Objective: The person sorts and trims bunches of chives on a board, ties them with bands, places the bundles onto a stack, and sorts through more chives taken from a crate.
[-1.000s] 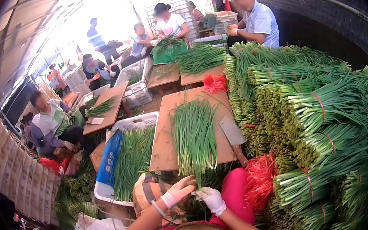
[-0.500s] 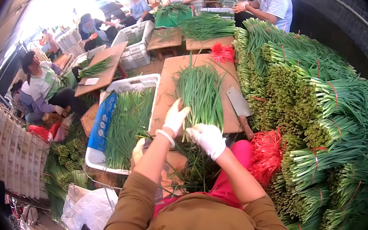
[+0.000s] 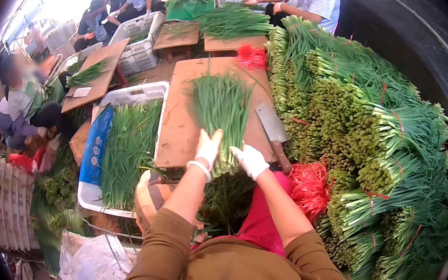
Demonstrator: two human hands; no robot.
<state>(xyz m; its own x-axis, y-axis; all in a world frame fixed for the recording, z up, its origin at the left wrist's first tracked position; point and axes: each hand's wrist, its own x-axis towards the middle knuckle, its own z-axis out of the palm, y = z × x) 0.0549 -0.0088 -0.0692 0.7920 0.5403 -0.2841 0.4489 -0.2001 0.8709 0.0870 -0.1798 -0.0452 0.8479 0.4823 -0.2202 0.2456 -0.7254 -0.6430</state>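
A loose bunch of garlic chives (image 3: 220, 103) lies on a brown wooden board (image 3: 174, 129), leaf tips pointing away and pale stem ends toward me. My left hand (image 3: 208, 148), in a white glove, grips the bunch's left side near the stems. On the right side, my gloved right hand (image 3: 253, 161) closes its thumb and fingers at the stem edge. Between them the stem ends reach the board's near edge. A cleaver (image 3: 272, 123) rests on the board to the right, its wooden handle toward me.
Left of the board stands a white crate (image 3: 85, 193) of loose chives. Tied bundles (image 3: 396, 176) are piled high on the right. Red ties (image 3: 309, 189) lie by my knee, more red ties (image 3: 252, 57) at the board's far edge. Several co-workers sit beyond.
Both hands have come in along the bunch's sides; the right hand's fingers have extended from a curled grip. The bunch looks more gathered. The whole view has shifted slightly.
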